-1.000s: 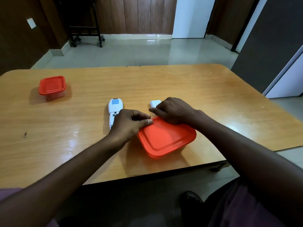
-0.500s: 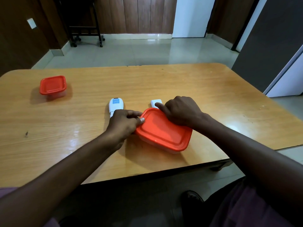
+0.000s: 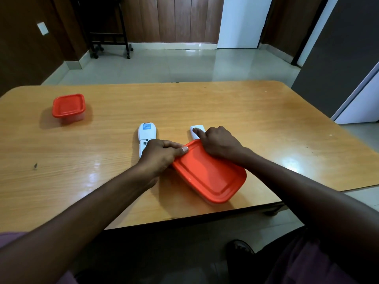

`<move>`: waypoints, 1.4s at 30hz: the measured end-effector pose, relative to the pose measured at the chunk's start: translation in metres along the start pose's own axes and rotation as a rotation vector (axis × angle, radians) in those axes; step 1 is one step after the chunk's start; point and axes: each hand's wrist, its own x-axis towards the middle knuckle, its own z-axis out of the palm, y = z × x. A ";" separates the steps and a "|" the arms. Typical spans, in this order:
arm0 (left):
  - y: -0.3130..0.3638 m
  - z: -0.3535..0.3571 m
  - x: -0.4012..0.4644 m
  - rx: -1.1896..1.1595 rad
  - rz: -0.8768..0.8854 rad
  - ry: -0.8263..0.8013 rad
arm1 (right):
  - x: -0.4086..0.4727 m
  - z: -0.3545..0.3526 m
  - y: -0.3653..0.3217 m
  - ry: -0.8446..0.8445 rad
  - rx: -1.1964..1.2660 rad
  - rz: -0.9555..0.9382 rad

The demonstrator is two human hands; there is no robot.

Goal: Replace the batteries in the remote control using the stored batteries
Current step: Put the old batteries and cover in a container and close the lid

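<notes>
Small container (image 3: 68,108): far left on the worktop (image 3: 246,111), red lid on, well apart from both hands.
Remote control (image 3: 146,133): white, lying back-up left of centre, its battery bay uncovered; the near end is hidden under the left hand.
Left hand (image 3: 159,155): fingers curled shut around the far-left corner of the large container's red lid (image 3: 209,173), thumb pressed on top of the rim.
Large container: near centre, close to the worktop's near edge; contents not visible, presumably the stored batteries.
Right hand (image 3: 220,143): resting on the lid's far edge, fingers bent over the rim, index finger stretched out touching the battery cover (image 3: 197,131).
Battery cover: small white piece just beyond the container.
Risk: a lid that pops free suddenly could jolt the container off the near edge and scatter batteries.
Risk: the left hand's wrist could knock the remote aside.
</notes>
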 end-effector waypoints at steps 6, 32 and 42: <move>-0.001 0.000 -0.008 -0.212 -0.096 0.047 | -0.009 -0.005 0.003 0.265 -0.110 -0.038; 0.009 -0.003 -0.015 -0.154 -0.024 -0.101 | 0.002 0.003 -0.026 0.054 -0.029 -0.381; 0.015 -0.011 -0.012 0.015 -0.220 -0.235 | 0.012 0.007 -0.029 0.028 0.081 -0.275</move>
